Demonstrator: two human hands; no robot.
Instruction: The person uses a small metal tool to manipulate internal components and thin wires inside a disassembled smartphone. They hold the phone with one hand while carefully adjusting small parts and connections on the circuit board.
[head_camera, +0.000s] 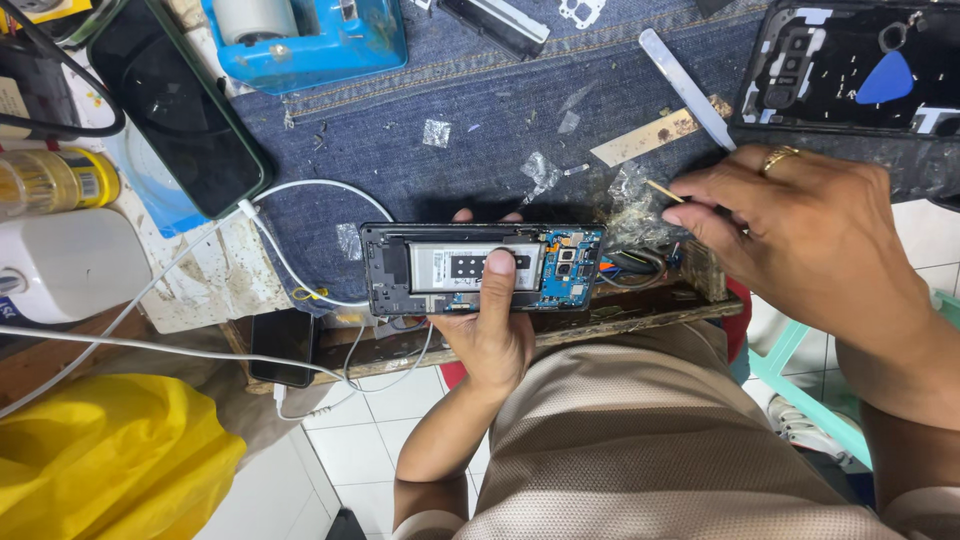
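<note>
The person's lap in a tan shirt (640, 440) is closest, just under the edge of the bench (640, 305). Above it the left hand (490, 320) holds the opened phone (480, 268) flat at the bench edge. The thumb presses down on the middle of the phone and the fingers curl up behind its far side, so the phone probably does not slide or tip. The back is off, so the battery and the blue board inside show.

The right hand (800, 225) is just to the right of the phone, near but not touching it. Its fingers are pressed together, pinching a thin little stick (665, 190) that points left toward the phone's end. A gold ring sits on one finger.

The phone rests on a blue denim cloth (480, 130), likely so it does not scratch. A white plastic pry tool (688, 88) lies farther back. The phone's back cover (850, 70) with a blue pick lies at the top right. Another dark phone (175, 105) with a white cable (300, 270) lies at the left.
</note>
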